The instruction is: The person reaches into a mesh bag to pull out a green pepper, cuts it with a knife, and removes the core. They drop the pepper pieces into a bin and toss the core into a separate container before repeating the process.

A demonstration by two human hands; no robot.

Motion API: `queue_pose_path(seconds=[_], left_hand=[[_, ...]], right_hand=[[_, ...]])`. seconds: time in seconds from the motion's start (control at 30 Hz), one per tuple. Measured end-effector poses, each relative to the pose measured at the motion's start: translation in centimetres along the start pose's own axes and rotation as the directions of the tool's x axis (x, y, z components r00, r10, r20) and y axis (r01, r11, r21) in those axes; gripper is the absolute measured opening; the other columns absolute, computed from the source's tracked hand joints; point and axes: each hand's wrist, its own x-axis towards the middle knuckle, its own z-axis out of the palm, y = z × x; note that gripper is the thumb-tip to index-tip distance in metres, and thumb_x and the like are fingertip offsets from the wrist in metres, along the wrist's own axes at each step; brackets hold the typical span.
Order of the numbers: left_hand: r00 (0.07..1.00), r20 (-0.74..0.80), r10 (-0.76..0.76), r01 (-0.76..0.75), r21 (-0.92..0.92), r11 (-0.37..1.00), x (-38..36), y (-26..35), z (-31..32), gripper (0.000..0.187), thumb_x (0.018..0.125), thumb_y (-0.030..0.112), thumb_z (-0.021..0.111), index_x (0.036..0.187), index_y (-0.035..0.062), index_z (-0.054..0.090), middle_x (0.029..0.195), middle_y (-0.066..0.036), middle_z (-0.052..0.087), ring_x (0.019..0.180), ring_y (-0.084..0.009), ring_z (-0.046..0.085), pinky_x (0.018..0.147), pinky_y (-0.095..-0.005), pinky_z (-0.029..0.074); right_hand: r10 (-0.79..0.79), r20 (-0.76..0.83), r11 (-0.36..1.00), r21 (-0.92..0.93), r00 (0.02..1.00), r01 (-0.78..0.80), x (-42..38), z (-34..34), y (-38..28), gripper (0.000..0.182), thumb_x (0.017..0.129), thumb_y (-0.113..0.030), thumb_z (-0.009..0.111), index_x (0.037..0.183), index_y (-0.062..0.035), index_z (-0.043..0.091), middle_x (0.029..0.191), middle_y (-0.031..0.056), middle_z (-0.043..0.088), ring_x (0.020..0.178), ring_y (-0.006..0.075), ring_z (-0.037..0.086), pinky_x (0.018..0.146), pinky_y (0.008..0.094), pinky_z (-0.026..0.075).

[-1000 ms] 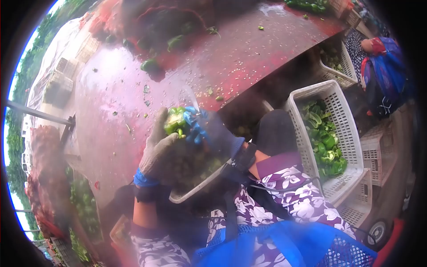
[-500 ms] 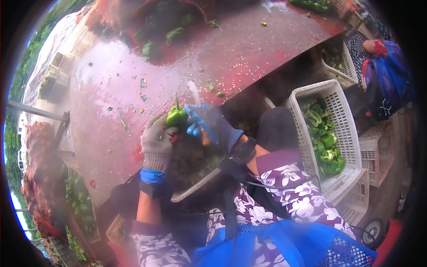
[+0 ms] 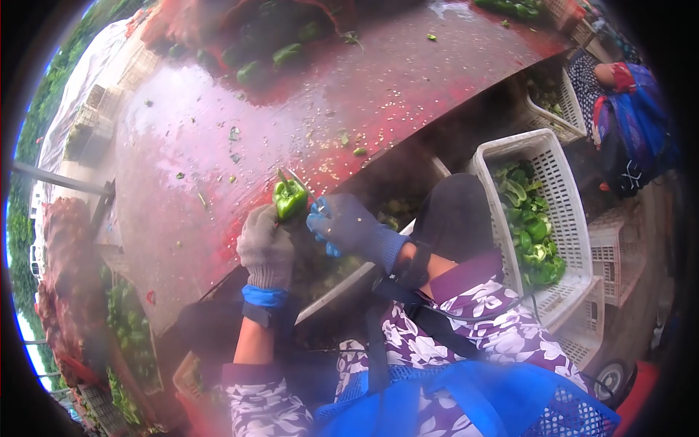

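Observation:
My left hand (image 3: 265,246), in a grey glove, is closed round the lower part of a green bell pepper (image 3: 290,199) with its stem pointing up. In my right hand (image 3: 341,222), gloved in blue and grey, is a small knife (image 3: 302,185). Its thin blade slants up to the left, with the tip right at the pepper's stem. Both hands are over the near edge of a wet red table (image 3: 218,156). Below them, partly hidden by my arms, is a crate (image 3: 338,290) with green scraps in it.
A white crate (image 3: 577,211) of cut green peppers (image 3: 537,231) stands at my right. Seeds and leaf bits dot the table. More peppers (image 3: 287,54) lie at its far side by a red net sack (image 3: 171,33). Another person (image 3: 633,109) sits at the far right.
The pepper has turned, and its top now faces me more. The knife has swung from upright above my right hand to slant against the stem. Both hands have shifted slightly down.

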Motion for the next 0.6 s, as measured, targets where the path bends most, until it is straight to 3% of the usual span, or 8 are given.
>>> queue_pose_path(seconds=[0.1,0.2,0.3,0.4,0.5,0.6], left_hand=[[1.000,-0.016,0.012,-0.012,0.028,1.000,-0.11,0.01,-0.06,0.029,0.076,0.004,0.071,0.105,0.0067,0.074,0.104,-0.015,0.072,0.093,-0.0353,0.071,0.083,-0.0430,0.056],[0.999,-0.027,0.035,-0.034,0.026,0.999,-0.19,-0.36,0.05,0.028,0.077,0.004,0.070,0.105,0.0069,0.074,0.102,-0.015,0.072,0.092,-0.0352,0.071,0.081,-0.0425,0.056],[0.997,-0.040,0.061,-0.060,0.015,0.998,-0.12,-0.58,0.10,0.029,0.076,0.002,0.068,0.104,0.0067,0.074,0.102,-0.015,0.072,0.092,-0.0351,0.071,0.081,-0.0421,0.056],[0.994,-0.051,0.092,-0.092,0.007,0.996,-0.08,-0.41,0.03,0.034,0.072,-0.001,0.065,0.105,0.0061,0.074,0.103,-0.015,0.072,0.091,-0.0356,0.071,0.081,-0.0421,0.057],[0.989,-0.062,0.134,-0.130,0.061,0.990,-0.31,-0.86,0.24,0.040,0.069,-0.004,0.062,0.106,0.0052,0.073,0.103,-0.016,0.072,0.092,-0.0359,0.071,0.081,-0.0425,0.057],[0.975,-0.066,0.210,-0.206,0.068,0.976,0.07,-0.53,0.05,0.029,0.073,0.000,0.063,0.101,0.0070,0.069,0.101,-0.012,0.071,0.084,-0.0354,0.069,0.071,-0.0449,0.056]], right_hand=[[-0.033,0.013,0.999,0.025,0.999,0.032,0.23,0.39,0.53,0.023,0.094,-0.019,0.062,0.084,0.0016,0.062,0.070,0.0113,0.065,0.056,0.0177,0.065,0.055,0.0347,0.055],[0.045,0.111,0.978,0.200,0.993,-0.067,-0.35,0.13,-0.29,0.023,0.095,-0.019,0.062,0.084,0.0017,0.063,0.070,0.0104,0.065,0.055,0.0169,0.064,0.053,0.0332,0.054],[0.004,0.067,0.986,0.167,0.998,-0.015,-0.09,0.47,0.24,0.025,0.095,-0.020,0.063,0.085,0.0021,0.064,0.070,0.0104,0.065,0.054,0.0157,0.064,0.050,0.0315,0.053],[0.040,0.098,0.970,0.234,0.994,-0.062,-0.12,0.51,0.29,0.025,0.096,-0.022,0.062,0.097,0.0036,0.065,0.072,0.0118,0.067,0.053,0.0160,0.064,0.049,0.0305,0.052],[0.062,0.167,0.977,0.190,0.984,-0.094,-0.15,0.36,0.17,0.026,0.096,-0.021,0.061,0.096,0.0046,0.064,0.071,0.0126,0.067,0.051,0.0172,0.064,0.047,0.0307,0.052],[0.136,0.151,0.966,0.197,0.979,-0.165,-0.02,0.53,-0.27,0.023,0.097,-0.018,0.060,0.097,0.0049,0.064,0.072,0.0130,0.067,0.050,0.0175,0.064,0.046,0.0304,0.051]])
